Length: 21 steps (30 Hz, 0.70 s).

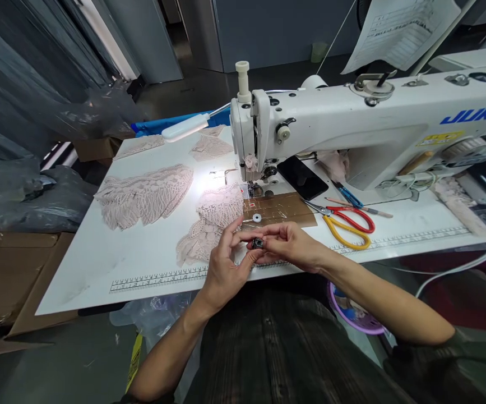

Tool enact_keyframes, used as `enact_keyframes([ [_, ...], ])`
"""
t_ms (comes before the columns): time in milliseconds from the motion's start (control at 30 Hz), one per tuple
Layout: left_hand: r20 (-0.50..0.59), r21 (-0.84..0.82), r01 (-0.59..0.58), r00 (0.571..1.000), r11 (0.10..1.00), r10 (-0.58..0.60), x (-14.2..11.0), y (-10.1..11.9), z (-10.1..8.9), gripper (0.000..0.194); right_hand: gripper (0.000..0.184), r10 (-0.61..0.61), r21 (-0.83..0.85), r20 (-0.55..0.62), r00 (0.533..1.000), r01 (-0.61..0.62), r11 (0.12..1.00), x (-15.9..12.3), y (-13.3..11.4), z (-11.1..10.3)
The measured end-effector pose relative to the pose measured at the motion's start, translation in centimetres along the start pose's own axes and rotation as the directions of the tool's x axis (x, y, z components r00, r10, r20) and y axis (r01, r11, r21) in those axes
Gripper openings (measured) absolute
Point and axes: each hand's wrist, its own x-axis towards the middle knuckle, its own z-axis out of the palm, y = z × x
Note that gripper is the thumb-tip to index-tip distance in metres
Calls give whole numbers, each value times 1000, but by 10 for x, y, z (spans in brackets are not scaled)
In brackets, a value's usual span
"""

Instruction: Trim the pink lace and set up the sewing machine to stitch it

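Note:
My left hand (226, 264) and my right hand (291, 244) meet over the table's front edge, fingers pinched round a small dark metal bobbin case (258, 243) held between them. Just beyond lies a brown plate (282, 209) with a small white ring (257, 217) on it, under the needle of a white sewing machine (352, 123). A piece of pale pink lace (211, 224) lies right beside my left hand.
More lace pieces (146, 193) lie on the white table (100, 264) to the left. Scissors with red and yellow handles (347, 224), a black phone (302, 177) and a pencil sit right of the needle. A lamp (186, 127) shines down. Cardboard boxes (11, 280) stand at the left.

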Motion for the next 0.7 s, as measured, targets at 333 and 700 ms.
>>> enact_keyframes([
  [333, -114, -337, 125, 978, 933, -172, -1, -4, -5, 37, 16, -558, -868, -161, 814, 152, 473, 22, -25, -51],
  [700, -150, -631, 199, 917, 750, -369, 1, -2, -11, 31, 30, -620, -944, 252, 743, 48, -326, 38, -37, -60],
])
